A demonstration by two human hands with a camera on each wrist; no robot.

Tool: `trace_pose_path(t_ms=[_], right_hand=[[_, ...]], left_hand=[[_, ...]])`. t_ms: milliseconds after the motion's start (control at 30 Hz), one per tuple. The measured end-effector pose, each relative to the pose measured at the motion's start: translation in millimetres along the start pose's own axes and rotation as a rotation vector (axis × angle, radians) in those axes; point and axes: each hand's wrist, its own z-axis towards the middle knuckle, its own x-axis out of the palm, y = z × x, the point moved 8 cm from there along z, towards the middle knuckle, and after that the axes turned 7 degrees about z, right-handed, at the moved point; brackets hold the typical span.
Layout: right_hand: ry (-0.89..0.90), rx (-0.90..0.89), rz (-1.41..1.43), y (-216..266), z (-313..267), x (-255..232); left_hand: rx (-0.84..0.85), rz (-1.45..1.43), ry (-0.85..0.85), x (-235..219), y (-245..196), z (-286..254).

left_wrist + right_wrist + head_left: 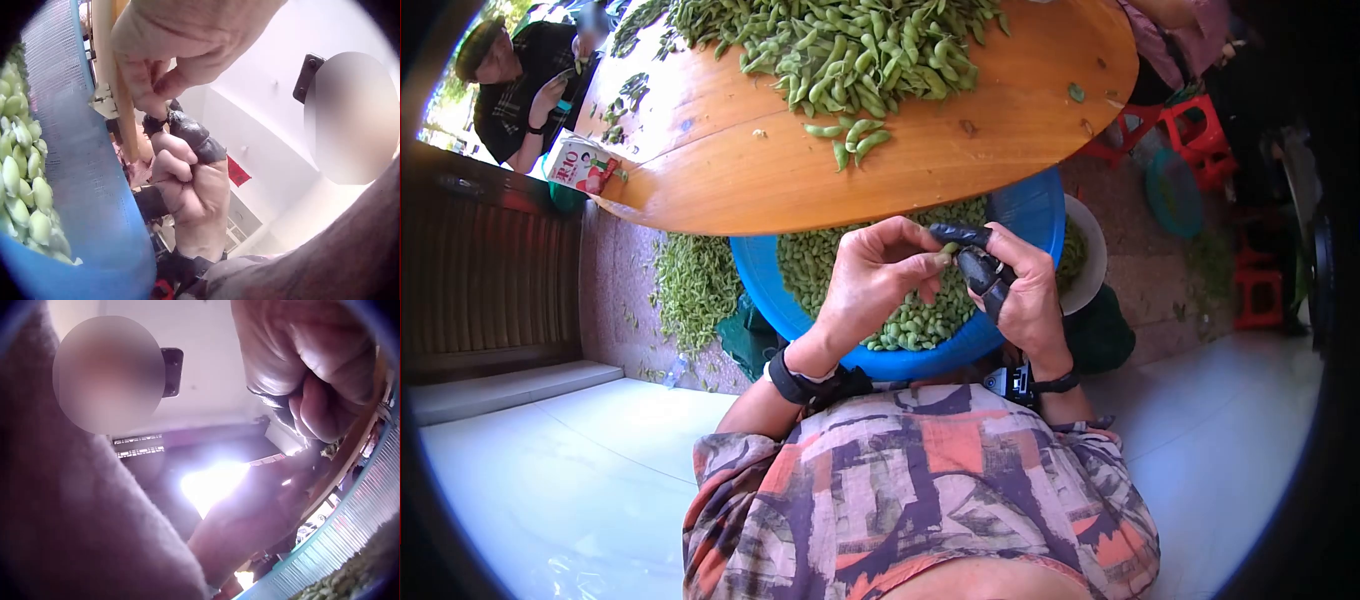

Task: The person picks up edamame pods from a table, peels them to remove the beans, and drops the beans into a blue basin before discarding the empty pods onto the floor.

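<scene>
Over the blue basin, both hands meet at a small green edamame pod point(949, 248). My left hand point(878, 272) pinches it between thumb and forefinger. Black tape wraps the thumb and forefinger of my right hand point(1022, 285), which grips the pod's other end. In the left wrist view the fingertips of the left hand point(187, 47) press against the taped fingers of the right hand point(203, 187), hiding most of the pod. Shelled green beans point(920, 322) fill the blue basin point(750, 290) below the hands.
A wooden table point(720, 190) stands just beyond the basin, with a heap of pods point(850, 60) and a carton point(583, 165) on it. Empty-looking pods point(695, 285) lie on the floor at left. A white bowl point(1097, 255) and red stools point(1200, 135) are at right. Another person point(530, 80) sits far left.
</scene>
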Motion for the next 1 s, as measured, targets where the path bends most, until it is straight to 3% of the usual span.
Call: trace_pose_path(t_ms=[33, 67, 100, 133, 200, 300, 367, 533, 633, 733, 767, 800, 867, 933, 1000], right_hand=[[0.018, 0.113, 0.134, -12, -1, 0], [0.017, 0.115, 0.134, -15, -1, -4], [0.103, 0.239, 0.483, -26, -2, 1], [0.19, 0.36, 0.832, -32, -5, 10], [0.184, 0.281, 0.836, -28, -4, 10], [0.096, 0.302, 0.634, -28, -8, 10], [-0.038, 0.046, 0.009, -11, -6, 5], [-0.101, 0.054, 0.028, -15, -7, 0], [-0.056, 0.302, 0.532, -36, -7, 8], [-0.067, 0.308, 0.297, -36, -8, 7], [-0.1, -0.041, -0.131, -5, -5, 7], [-0.098, -0.041, -0.129, -7, -6, 12], [-0.198, -0.317, -0.402, 10, -13, 17], [-0.198, -0.342, -0.414, 14, -14, 21], [-0.166, -0.381, -0.463, 13, -14, 26]], left_hand=[[-0.002, -0.001, 0.001, -3, 2, 1], [-0.081, -0.183, 0.109, 2, 11, 2], [-0.16, -0.365, 0.216, 10, 17, 1], [-0.162, -0.366, 0.216, 10, 20, 1], [-0.204, -0.49, 0.238, 15, 25, -1], [-0.113, -0.327, 0.148, 20, 16, -4], [-0.03, -0.098, 0.106, 16, 13, -3], [0.026, -0.106, 0.037, 12, 11, -3], [-0.033, 0.034, 0.082, 3, 9, -1], [-0.097, 0.075, 0.176, 2, 9, 0], [-0.132, -0.029, 0.13, 2, 11, 0], [-0.166, -0.132, 0.085, 3, 13, -1], [-0.147, -0.203, 0.095, 10, 17, -2], [-0.1, -0.348, 0.078, 12, 25, -1], [-0.101, -0.296, 0.08, 10, 30, -3]])
